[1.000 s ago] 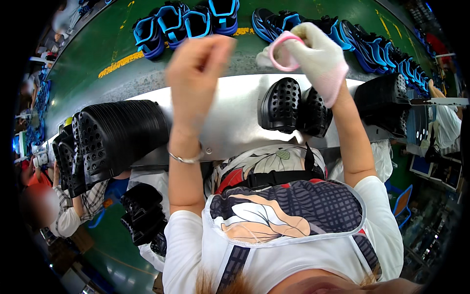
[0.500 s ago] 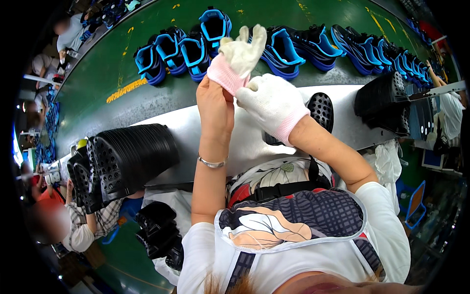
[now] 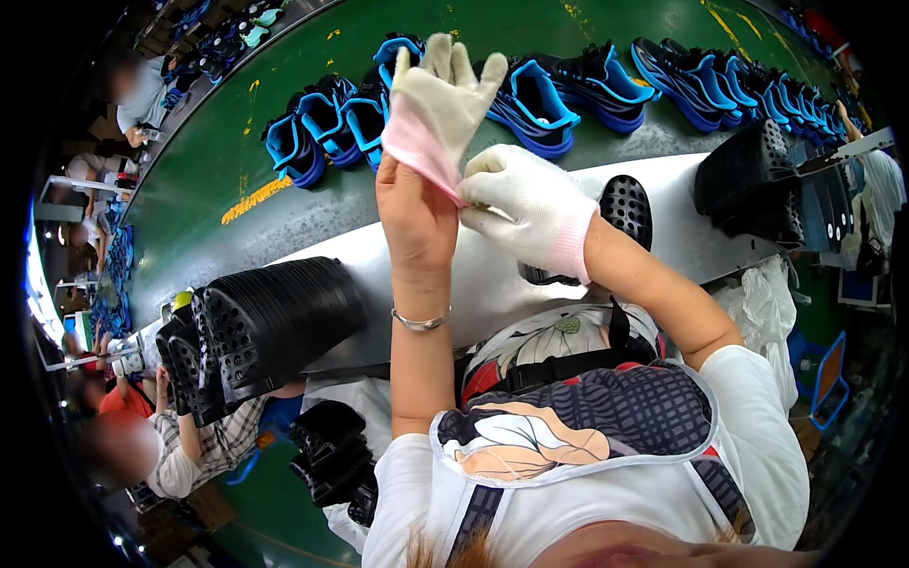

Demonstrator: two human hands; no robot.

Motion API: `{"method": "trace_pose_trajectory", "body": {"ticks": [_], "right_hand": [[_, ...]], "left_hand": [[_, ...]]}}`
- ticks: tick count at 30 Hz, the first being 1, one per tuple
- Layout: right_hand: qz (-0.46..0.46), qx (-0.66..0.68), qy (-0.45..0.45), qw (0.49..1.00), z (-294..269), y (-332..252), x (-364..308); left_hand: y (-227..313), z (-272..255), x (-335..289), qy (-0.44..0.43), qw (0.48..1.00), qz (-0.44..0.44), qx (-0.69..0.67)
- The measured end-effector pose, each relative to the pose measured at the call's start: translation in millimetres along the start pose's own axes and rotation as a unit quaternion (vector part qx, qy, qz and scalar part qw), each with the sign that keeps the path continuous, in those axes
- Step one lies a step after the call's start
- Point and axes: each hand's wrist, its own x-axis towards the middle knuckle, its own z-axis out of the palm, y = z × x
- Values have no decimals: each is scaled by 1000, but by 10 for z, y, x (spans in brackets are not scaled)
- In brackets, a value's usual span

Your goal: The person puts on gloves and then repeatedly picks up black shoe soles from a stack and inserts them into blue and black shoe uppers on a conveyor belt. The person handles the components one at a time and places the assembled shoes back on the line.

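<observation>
My left hand (image 3: 417, 222) is raised over the bench, its fingers inside a white knit glove (image 3: 445, 99) with a pink cuff. The glove's fingers stand spread, while my palm and wrist are still bare below the cuff. A silver bangle (image 3: 422, 320) circles that wrist. Wearing a matching white glove, my right hand (image 3: 530, 204) pinches the pink cuff edge beside my left palm. Just behind my right wrist, a black perforated shoe-shaped piece (image 3: 625, 210) lies on the pale bench top (image 3: 398, 270). Another dark piece is partly hidden beneath my right hand.
Black-and-blue sneakers (image 3: 535, 104) line the green surface (image 3: 284, 57) beyond the bench. Stacked black perforated pieces stand at the left (image 3: 284, 322) and right (image 3: 743, 180). Black pieces (image 3: 331, 450) fill a white bag at lower left. Co-workers sit along the left side.
The glove has slid further down over my left hand, and its fingers have spread. My right hand has kept its pinch on the cuff. The view has shifted slightly.
</observation>
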Motion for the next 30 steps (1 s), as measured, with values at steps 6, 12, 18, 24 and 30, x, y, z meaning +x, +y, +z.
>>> {"method": "trace_pose_trajectory", "body": {"ticks": [6, 12, 18, 24, 30], "right_hand": [[119, 20, 57, 991, -138, -44, -85], [97, -112, 64, 987, -121, -29, -72], [236, -37, -24, 971, -159, 87, -19], [255, 139, -72, 954, -110, 167, -75], [169, 99, -80, 977, -153, 129, -5]], "left_hand": [[-108, -130, -11, -85, 710, 265, 647], [-103, 75, -224, -143, 655, 201, 715], [-159, 61, -278, -196, 613, 189, 742], [-154, 51, -57, -187, 631, 293, 694], [-136, 511, -191, -98, 990, -61, 79]]}}
